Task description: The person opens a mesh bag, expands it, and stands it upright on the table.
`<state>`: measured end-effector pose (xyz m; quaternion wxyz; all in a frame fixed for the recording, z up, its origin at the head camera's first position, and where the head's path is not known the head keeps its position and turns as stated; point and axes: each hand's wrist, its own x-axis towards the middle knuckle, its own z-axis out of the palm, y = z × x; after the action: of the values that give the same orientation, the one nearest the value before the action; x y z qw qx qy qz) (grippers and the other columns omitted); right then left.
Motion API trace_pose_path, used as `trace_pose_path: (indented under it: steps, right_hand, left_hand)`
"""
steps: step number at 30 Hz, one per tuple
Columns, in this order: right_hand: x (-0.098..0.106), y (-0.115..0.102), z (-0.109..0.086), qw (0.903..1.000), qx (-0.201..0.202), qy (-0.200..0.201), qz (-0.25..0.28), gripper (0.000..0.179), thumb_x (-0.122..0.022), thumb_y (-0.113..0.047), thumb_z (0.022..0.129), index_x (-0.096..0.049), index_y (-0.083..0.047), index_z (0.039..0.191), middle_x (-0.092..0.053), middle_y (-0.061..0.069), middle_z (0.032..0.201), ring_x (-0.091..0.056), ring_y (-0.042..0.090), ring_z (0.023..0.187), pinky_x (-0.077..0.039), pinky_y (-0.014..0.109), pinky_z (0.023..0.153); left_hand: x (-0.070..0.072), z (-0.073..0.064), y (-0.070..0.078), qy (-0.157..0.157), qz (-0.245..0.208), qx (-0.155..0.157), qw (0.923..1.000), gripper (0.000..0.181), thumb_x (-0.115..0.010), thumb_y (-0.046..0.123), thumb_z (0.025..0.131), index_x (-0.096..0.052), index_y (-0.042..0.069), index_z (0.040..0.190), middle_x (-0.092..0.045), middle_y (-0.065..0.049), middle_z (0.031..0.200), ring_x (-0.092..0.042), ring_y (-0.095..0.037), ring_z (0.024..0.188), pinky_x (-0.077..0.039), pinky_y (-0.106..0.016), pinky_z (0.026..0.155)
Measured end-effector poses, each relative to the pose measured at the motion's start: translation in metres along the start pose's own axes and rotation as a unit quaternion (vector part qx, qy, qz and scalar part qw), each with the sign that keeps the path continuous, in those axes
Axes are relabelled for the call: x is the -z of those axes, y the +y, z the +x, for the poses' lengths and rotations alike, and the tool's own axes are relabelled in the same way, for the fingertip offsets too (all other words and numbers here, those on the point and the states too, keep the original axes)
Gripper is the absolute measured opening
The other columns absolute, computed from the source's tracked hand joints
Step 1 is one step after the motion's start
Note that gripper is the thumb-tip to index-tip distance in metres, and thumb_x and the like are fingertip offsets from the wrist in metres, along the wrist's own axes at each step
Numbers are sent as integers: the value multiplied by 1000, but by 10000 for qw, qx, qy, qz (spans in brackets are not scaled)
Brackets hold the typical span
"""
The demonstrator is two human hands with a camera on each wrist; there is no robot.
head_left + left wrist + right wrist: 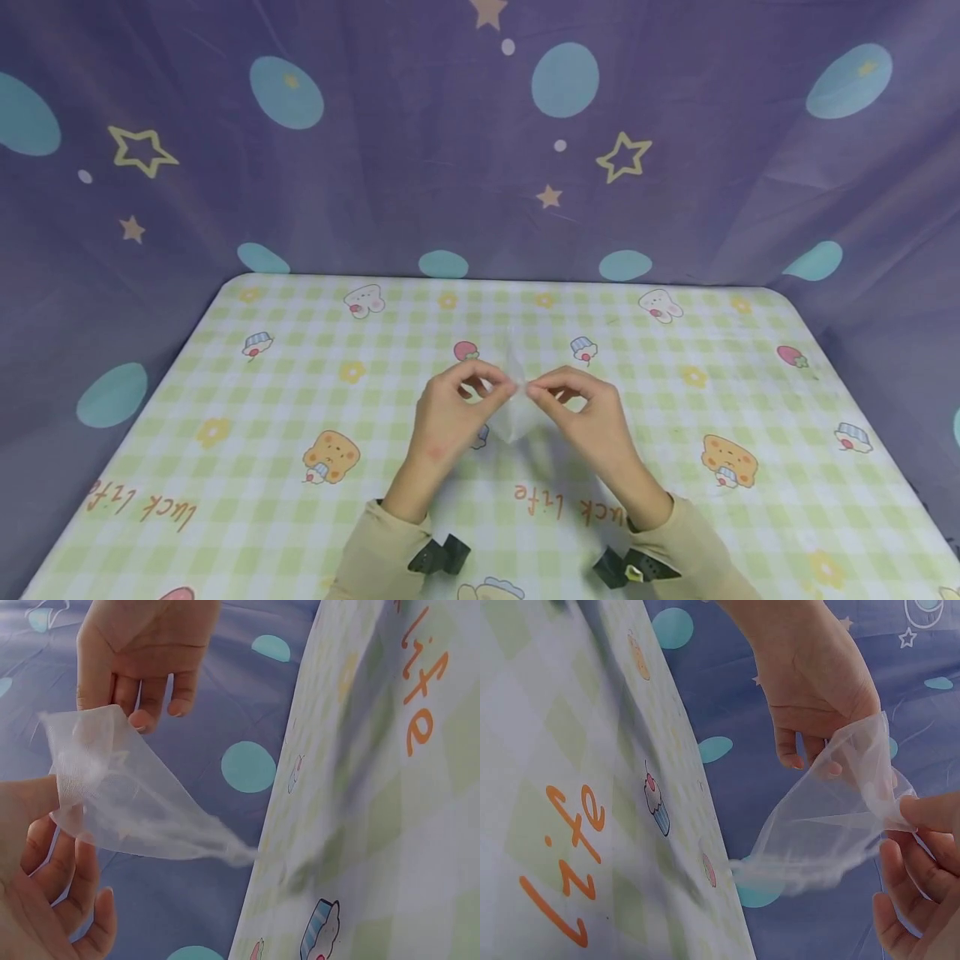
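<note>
A thin, translucent white mesh-like bag (pixel 142 787) hangs between my hands, wide at the top and tapering to a narrow, crumpled end. In the head view the bag (pixel 513 417) appears edge-on, a pale sliver over the table. My left hand (pixel 453 412) pinches one side of its upper edge between thumb and forefinger. Opposite it, my right hand (pixel 588 417) pinches the other side the same way. The remaining fingers of both hands curl loosely behind. Both wrist views show the upper part spread apart, and the bag (pixel 817 817) is see-through.
A green-and-white checked cloth (pixel 262 400) with cartoon prints covers the table. Behind it hangs a purple curtain (pixel 420 158) with stars and blue dots. Dark wrist-worn devices sit at both beige sleeves (pixel 697 542).
</note>
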<state>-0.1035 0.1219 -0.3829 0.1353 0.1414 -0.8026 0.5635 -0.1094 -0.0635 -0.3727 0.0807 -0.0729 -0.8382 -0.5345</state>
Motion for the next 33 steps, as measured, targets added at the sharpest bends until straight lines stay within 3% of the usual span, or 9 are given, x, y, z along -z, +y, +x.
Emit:
trace_pose_path:
  steps: [7,17,25,29,33]
  right_hand:
    - [1,-1,0,9998,75,193,-7,5,-79,-8,84,-76,-11,84,-72,-4,83,-63,12,78,-51,28,73]
    - [3,2,2,9995,-101,282,-32,5,-79,-9,84,-76,-11,88,-72,-4,82,-62,12,75,-50,26,72]
    - [3,3,1,9995,-239,-67,-200,10,-76,-14,89,-78,-10,97,-73,-4,90,-63,11,81,-51,28,74]
    - [2,2,1,9992,-165,-155,-316,8,-75,-17,90,-78,-10,93,-73,-6,87,-64,11,81,-51,29,74]
    - [2,1,2,9991,-73,1,-409,5,-77,-16,87,-78,-11,89,-73,-7,85,-64,11,79,-51,30,73]
  left_hand:
    - [-1,0,-2,242,279,-212,9991,7,-80,27,85,-74,26,89,-69,15,86,-61,-5,76,-49,-35,77]
    - [1,0,0,-158,691,-654,9953,16,-77,31,87,-79,25,102,-72,14,100,-65,-7,86,-52,-33,77]
    - [1,-1,0,222,715,-563,9956,10,-79,31,85,-81,24,93,-70,12,80,-64,-8,76,-53,-39,74]
    - [1,-1,0,347,808,-528,9947,10,-81,31,83,-81,25,91,-70,13,80,-64,-8,75,-51,-35,70]
    - [1,0,-1,462,885,-574,9933,11,-83,30,80,-79,25,90,-70,14,82,-63,-8,75,-47,-29,65]
